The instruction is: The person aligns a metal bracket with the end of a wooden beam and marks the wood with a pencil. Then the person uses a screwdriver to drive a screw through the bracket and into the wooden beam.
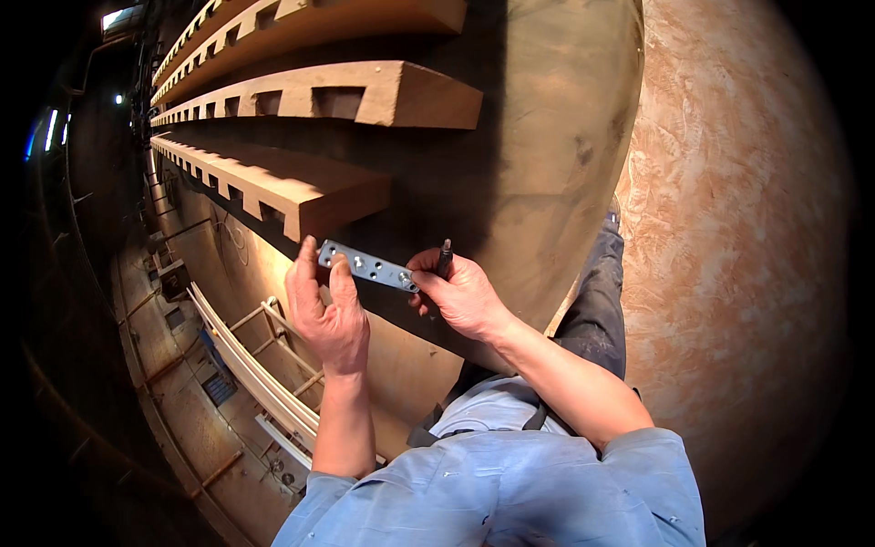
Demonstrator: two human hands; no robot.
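A flat silver metal strip (366, 266) with several holes and a few bolt-like studs spans the gap between my two hands. At its left end, my left hand (330, 305) grips it between thumb and fingers. My right hand (460, 296) pinches the right end. Also in the right hand is a dark pen-like tool (445, 259), its tip pointing up; its lower part is hidden by my fingers. Just beyond the strip lies the nearest tan, clay-like slab (342, 201), with a row of notches along its edge. My left fingertips are close to its end corner.
More notched slabs (437, 98) lie in parallel rows on a dark surface (456, 182). A lit, smooth band (556, 146) runs along its right side, beside mottled reddish-brown flooring (720, 228). Pale rails (264, 383) and a framework stand lower left.
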